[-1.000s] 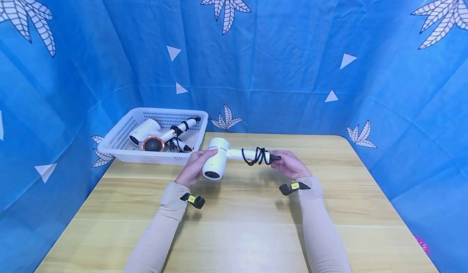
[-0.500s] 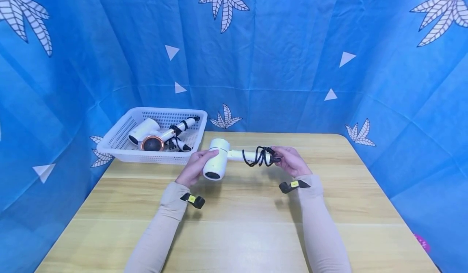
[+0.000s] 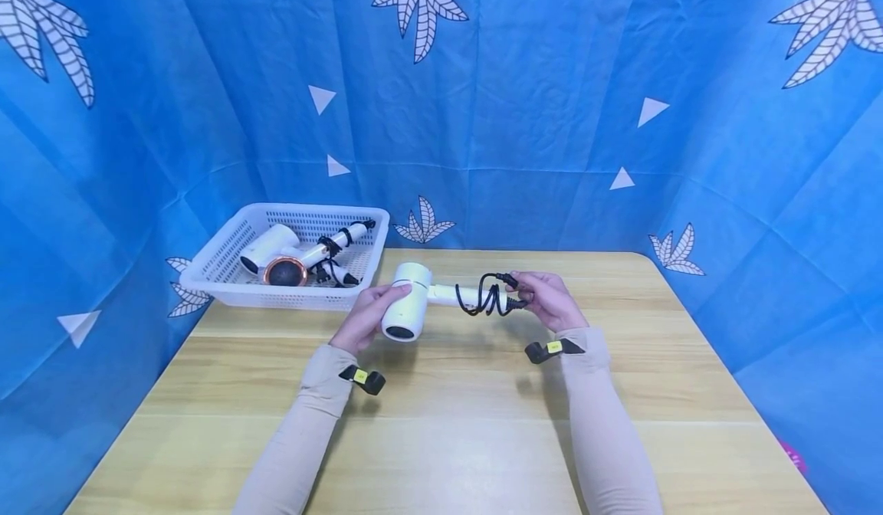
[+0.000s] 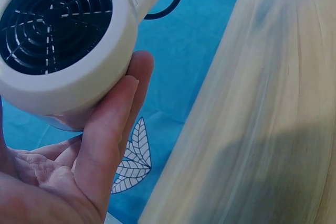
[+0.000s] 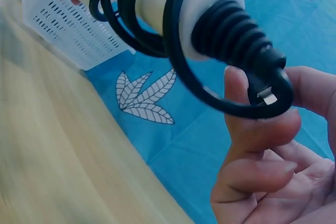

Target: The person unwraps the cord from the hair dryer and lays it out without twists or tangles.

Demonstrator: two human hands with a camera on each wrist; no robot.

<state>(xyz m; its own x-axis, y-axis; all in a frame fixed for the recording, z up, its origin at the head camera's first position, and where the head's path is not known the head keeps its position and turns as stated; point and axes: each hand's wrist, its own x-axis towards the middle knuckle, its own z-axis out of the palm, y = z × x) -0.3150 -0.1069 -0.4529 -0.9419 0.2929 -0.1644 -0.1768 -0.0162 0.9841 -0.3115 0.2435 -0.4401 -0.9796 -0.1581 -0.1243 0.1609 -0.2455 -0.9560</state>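
A white hair dryer (image 3: pixel 405 312) is held above the table, its handle pointing right and a black cord (image 3: pixel 491 300) looped round the handle. My left hand (image 3: pixel 369 317) grips the barrel; in the left wrist view the fingers lie against the dryer's body (image 4: pixel 105 90), beside its dark grille. At the handle's end, my right hand (image 3: pixel 548 300) pinches the plug end of the cord (image 3: pixel 509 279). The right wrist view shows the cord bending near the ribbed sleeve (image 5: pixel 231 35), metal prongs (image 5: pixel 268 96) between the fingers of the right hand (image 5: pixel 278 156).
A white plastic basket (image 3: pixel 241 294) stands at the table's back left, holding several white hair dryers, one with a copper-coloured ring (image 3: pixel 286 271). The wooden table (image 3: pixel 455 438) extends below both hands. Blue patterned cloth (image 3: pixel 538 116) hangs behind and at both sides.
My right hand has risen slightly and drawn the plug end up from the handle's end, so a cord loop stands higher. My left hand and the dryer have barely moved.
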